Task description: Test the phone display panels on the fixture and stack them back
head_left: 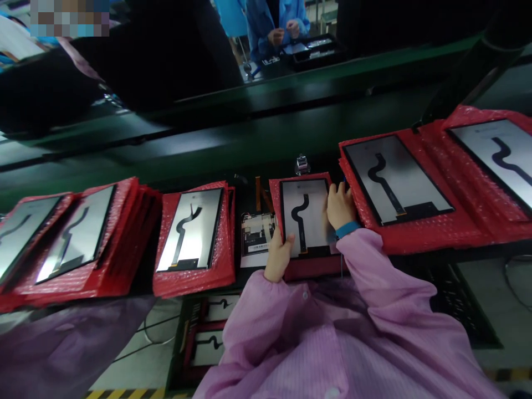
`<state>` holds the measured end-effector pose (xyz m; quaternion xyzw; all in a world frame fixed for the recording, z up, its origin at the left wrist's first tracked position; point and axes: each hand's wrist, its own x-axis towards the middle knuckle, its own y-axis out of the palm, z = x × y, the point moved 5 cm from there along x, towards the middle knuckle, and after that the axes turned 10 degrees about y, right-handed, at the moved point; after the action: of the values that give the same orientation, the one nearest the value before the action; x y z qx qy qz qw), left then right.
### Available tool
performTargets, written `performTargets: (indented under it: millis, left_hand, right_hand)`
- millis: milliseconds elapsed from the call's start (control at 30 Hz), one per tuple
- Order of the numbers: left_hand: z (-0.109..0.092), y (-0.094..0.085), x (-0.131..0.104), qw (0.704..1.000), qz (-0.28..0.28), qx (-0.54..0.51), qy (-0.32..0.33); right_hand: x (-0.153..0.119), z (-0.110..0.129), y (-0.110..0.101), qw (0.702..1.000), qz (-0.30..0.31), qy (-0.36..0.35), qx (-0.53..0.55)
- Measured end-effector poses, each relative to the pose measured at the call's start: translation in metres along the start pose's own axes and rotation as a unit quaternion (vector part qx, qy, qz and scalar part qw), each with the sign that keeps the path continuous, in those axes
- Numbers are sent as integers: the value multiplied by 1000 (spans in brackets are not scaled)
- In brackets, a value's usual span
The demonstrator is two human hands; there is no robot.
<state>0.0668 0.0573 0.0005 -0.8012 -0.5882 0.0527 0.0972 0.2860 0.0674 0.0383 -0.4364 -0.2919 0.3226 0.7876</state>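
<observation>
My left grip [279, 256] pinches the left edge of the glossy grey screen panel [318, 221], thumb on its face; my right grip [341, 206] curls at the panel's right edge, whether pinching I cannot tell. Beneath the panel is red plastic wrap [275, 194]; across it snakes a black ribbon cable [301, 221]. Left of the panel, a flat circuit unit [253, 226] bears a white label [258, 249], too small to read.
</observation>
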Motion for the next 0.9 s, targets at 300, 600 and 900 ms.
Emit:
performTargets:
  millis: [300, 600, 900]
  left_hand:
    - [-26, 14, -13, 948, -43, 270, 162]
    - [-69, 28, -55, 964, 175, 115, 162]
    - [-80, 39, -91, 916, 385, 31, 109]
  right_hand:
    - [-9, 5, -29, 998, 5, 16, 56]
    - [-118, 0, -79, 871, 163, 23, 462]
    - [-155, 1, -80, 861, 208, 52, 461]
